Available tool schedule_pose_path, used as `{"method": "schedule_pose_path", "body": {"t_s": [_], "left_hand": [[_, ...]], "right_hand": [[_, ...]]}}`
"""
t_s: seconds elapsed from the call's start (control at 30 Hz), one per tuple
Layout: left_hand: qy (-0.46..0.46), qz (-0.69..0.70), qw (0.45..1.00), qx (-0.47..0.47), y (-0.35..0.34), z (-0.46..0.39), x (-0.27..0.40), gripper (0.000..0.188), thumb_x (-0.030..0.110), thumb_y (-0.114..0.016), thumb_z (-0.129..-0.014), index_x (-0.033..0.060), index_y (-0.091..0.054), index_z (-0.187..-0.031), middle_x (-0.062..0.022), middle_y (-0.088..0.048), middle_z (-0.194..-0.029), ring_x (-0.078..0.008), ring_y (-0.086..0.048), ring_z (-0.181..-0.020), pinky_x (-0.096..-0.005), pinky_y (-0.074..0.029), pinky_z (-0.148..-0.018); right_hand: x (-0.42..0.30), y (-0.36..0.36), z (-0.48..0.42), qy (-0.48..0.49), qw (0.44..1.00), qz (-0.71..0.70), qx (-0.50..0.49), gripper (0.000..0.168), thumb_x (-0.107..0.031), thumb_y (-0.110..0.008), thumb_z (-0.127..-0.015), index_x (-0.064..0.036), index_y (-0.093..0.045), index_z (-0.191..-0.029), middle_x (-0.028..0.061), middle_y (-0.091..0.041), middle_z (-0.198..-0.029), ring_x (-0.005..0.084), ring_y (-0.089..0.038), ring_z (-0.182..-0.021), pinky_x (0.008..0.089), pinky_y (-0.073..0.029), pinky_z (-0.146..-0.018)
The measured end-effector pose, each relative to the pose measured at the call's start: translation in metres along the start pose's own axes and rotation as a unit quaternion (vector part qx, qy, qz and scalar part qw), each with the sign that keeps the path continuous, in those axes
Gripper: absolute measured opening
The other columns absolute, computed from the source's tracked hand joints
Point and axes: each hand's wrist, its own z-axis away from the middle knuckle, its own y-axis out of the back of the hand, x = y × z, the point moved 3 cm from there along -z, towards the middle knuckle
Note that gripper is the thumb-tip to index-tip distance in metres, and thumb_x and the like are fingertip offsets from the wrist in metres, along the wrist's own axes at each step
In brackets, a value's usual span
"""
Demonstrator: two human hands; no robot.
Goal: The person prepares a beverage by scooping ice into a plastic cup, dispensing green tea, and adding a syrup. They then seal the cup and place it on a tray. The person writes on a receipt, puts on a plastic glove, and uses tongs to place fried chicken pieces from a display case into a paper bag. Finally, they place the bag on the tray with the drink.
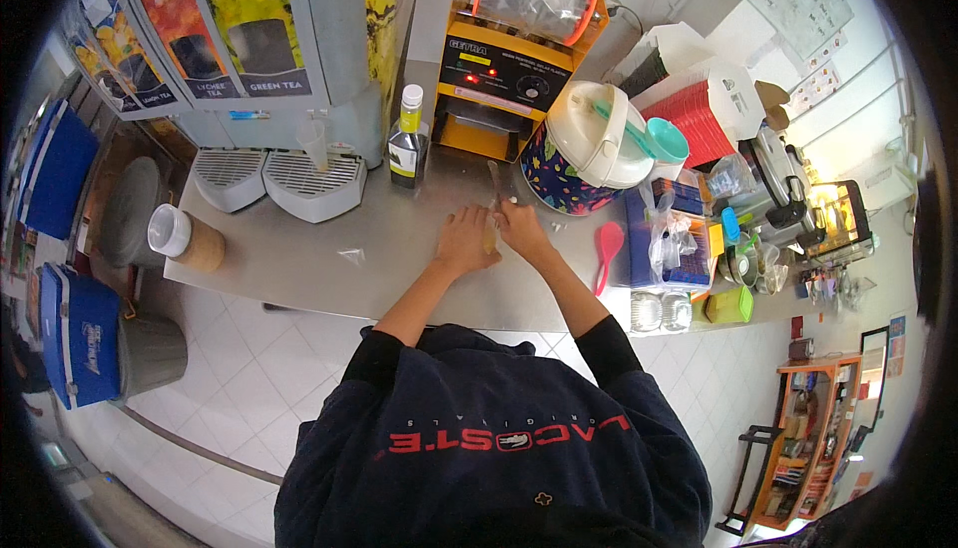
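Observation:
Over the steel counter (404, 263), my left hand (462, 239) lies palm down on a small pale yellowish piece (490, 237), too small and covered to name. Beside it, my right hand (522, 230) grips the handle of a knife-like tool (495, 180), whose other end points away from me. The part of the tool under my fingers is hidden. Small pale bits (555, 226) lie on the counter to the right of my right hand. Beyond my hands stands a dark bottle with a white cap (408, 151).
A cup-sealing machine (509, 61) stands at the back, with a drink dispenser (314, 39) to its left. To the right are a patterned rice container (572, 189), a pink rice paddle (610, 241) and a blue basket (640, 248). Stacked cups (202, 245) stand at the left edge.

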Motion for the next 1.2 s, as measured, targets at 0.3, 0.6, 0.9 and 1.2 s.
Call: {"method": "schedule_pose_path", "body": {"t_s": [0.3,0.6,0.9,1.2], "left_hand": [[-0.002,-0.007,1.000,-0.019,0.006,-0.001,0.000,0.074,0.034,-0.077,-0.056,0.0018,-0.049,-0.116,-0.0120,-0.051,-0.112,-0.0285,-0.048,-0.108,-0.0435,-0.041,-0.089],[0.023,-0.033,0.999,-0.019,0.004,-0.005,-0.001,0.073,0.037,-0.076,-0.060,0.0031,-0.048,-0.117,-0.0120,-0.050,-0.115,-0.0284,-0.048,-0.110,-0.0453,-0.041,-0.089],[0.052,-0.015,0.999,0.001,-0.007,-0.006,-0.010,0.077,0.041,-0.079,-0.056,0.0095,-0.046,-0.119,-0.0081,-0.047,-0.116,-0.0266,-0.044,-0.113,-0.0453,-0.039,-0.090],[0.035,-0.001,0.999,-0.001,-0.001,-0.008,-0.002,0.082,0.044,-0.079,-0.058,0.0078,-0.044,-0.122,-0.0105,-0.047,-0.120,-0.0285,-0.044,-0.115,-0.0485,-0.037,-0.093]], "right_hand": [[-0.001,0.000,-0.001,0.054,0.998,-0.038,0.012,0.012,-0.008,-0.058,-0.082,0.002,-0.056,-0.088,0.0229,-0.062,-0.078,0.0424,-0.060,-0.073,0.0469,-0.048,-0.062],[-0.001,-0.002,-0.012,0.043,0.997,0.034,-0.045,0.013,-0.010,-0.056,-0.078,0.002,-0.055,-0.081,0.0253,-0.060,-0.075,0.0443,-0.058,-0.073,0.0515,-0.047,-0.067],[0.000,-0.007,0.005,-0.087,0.996,0.029,-0.014,0.015,-0.010,-0.056,-0.074,0.004,-0.054,-0.079,0.0263,-0.061,-0.072,0.0431,-0.061,-0.070,0.0476,-0.050,-0.065],[0.000,-0.006,0.022,-0.253,0.959,-0.119,-0.050,0.016,-0.011,-0.059,-0.077,0.004,-0.056,-0.078,0.0180,-0.063,-0.065,0.0223,-0.065,-0.054,0.0350,-0.051,-0.048]]}}
